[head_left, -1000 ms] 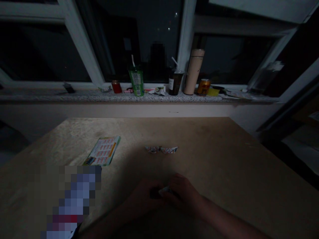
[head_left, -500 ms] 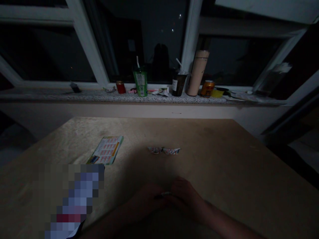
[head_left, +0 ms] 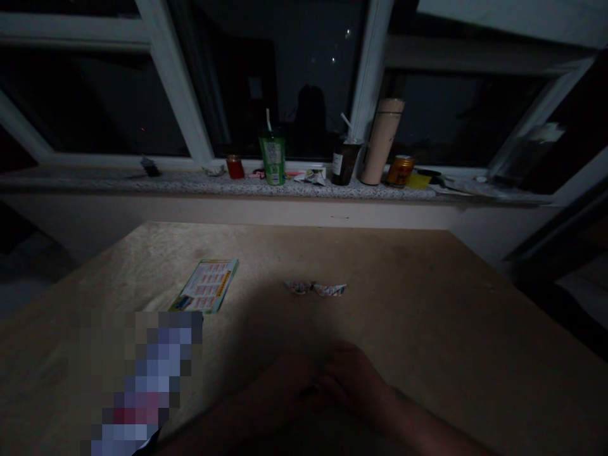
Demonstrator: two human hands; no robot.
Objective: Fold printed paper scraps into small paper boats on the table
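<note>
My left hand (head_left: 292, 378) and my right hand (head_left: 350, 375) meet low over the table, fingers closed and touching each other. A small printed paper piece showed between them a moment ago; now the fingers and deep shadow cover it. Beyond my hands, two small folded printed paper pieces lie side by side on the tabletop, a left one (head_left: 299, 288) and a right one (head_left: 331, 290). Their ends nearly touch.
A printed card (head_left: 206, 286) lies left on the wooden table (head_left: 408, 278), above a pixelated long object (head_left: 154, 373). Along the windowsill (head_left: 190, 185) stand a green cup (head_left: 273, 158), a dark drink cup (head_left: 346, 163), a pink flask (head_left: 382, 142), an orange can (head_left: 399, 171) and a red jar (head_left: 235, 167).
The view has shifted slightly. My hands have drawn closer together, and the pale paper piece between them has gone out of sight. The pieces on the table stay put.
</note>
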